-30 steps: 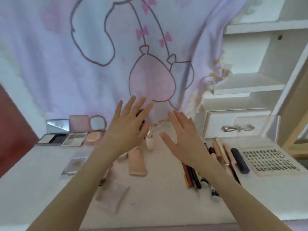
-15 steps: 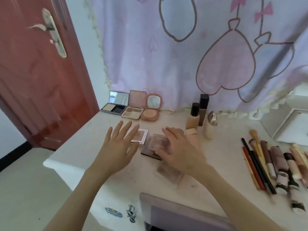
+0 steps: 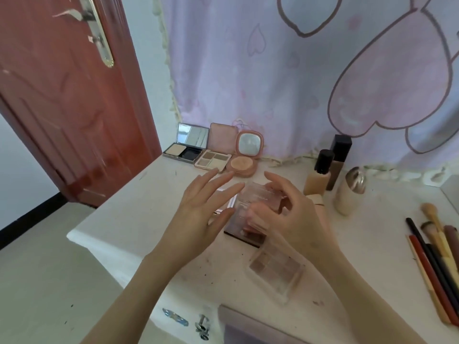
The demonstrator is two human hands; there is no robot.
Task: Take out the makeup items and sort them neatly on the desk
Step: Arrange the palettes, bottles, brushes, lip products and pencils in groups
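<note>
My right hand grips a clear pink palette and holds it raised above a dark-edged palette on the white desk. My left hand hovers beside it with fingers spread and straight, the fingertips near the pink palette's left edge. A small mirrored compact lies mostly hidden under the left hand. A clear eyeshadow palette lies nearer me. Three open compacts stand in a row at the back. Foundation bottles stand right of the hands. Brushes and pencils lie at the right edge.
A red door stands at the left, past the desk's corner. A lilac curtain hangs behind the desk. An open drawer edge juts out at the front. Small metal objects lie on the floor below.
The view swung left from the shelf side to the desk's left end. My right hand closed on the pink palette and raised it; the left hand moved in beside it.
</note>
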